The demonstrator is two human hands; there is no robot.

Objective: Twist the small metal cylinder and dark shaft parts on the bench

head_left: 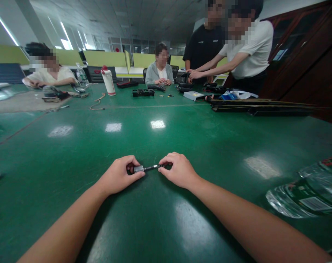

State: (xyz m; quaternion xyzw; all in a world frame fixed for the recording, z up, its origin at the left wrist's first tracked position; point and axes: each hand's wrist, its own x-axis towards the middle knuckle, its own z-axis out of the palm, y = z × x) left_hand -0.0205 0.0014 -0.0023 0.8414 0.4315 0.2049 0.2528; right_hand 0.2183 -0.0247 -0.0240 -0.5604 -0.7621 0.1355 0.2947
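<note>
A small metal tool (151, 167), with a silver cylinder at its left end and a thin dark shaft, lies level between my two hands, just above or on the green table (155, 142). My left hand (122, 174) holds the silver cylinder between thumb and curled fingers. At the other side, my right hand (179, 170) pinches the thin right end of the shaft between thumb and index finger. The fingertips hide both ends of the tool in part.
Clear plastic bottles (308, 197) lie at the right. Farther back are a white bottle (108, 82), a cord (96, 102), a black block (143, 92), a white box (193, 95) and long dark strips (259, 106). Several people are around the table's far side.
</note>
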